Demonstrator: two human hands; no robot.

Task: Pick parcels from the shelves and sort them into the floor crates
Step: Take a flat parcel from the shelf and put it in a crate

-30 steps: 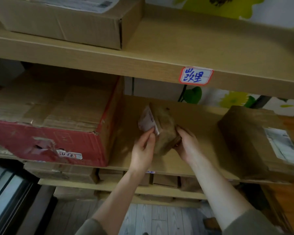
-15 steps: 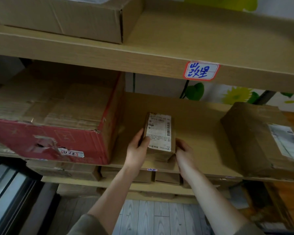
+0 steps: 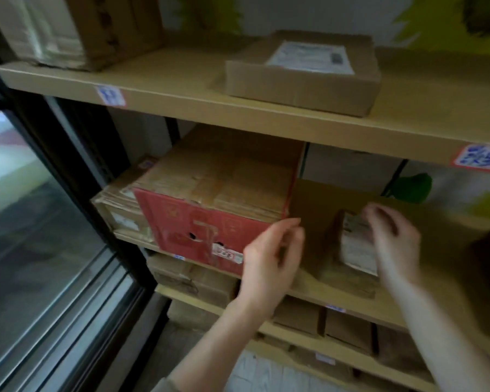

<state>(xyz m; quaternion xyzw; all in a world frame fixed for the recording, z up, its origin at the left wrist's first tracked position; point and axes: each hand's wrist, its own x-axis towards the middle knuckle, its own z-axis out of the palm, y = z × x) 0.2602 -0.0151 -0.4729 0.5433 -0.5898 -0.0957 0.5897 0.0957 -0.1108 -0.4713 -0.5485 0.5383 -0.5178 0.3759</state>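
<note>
Parcel [image 3: 352, 251] now lies on the middle shelf [image 3: 314, 222], no longer raised between both hands. Left hand [image 3: 272, 258] has let go, fingers loose. Right hand [image 3: 392, 240] covers it; blur hides any grip. Crate step pending.

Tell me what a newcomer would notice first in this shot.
The red-fronted carton on the left of the middle shelf stands out most. Right of it, the left hand hangs free by its corner, while the right hand covers a small labelled parcel, grip blurred. A flat box lies on the upper shelf.
</note>
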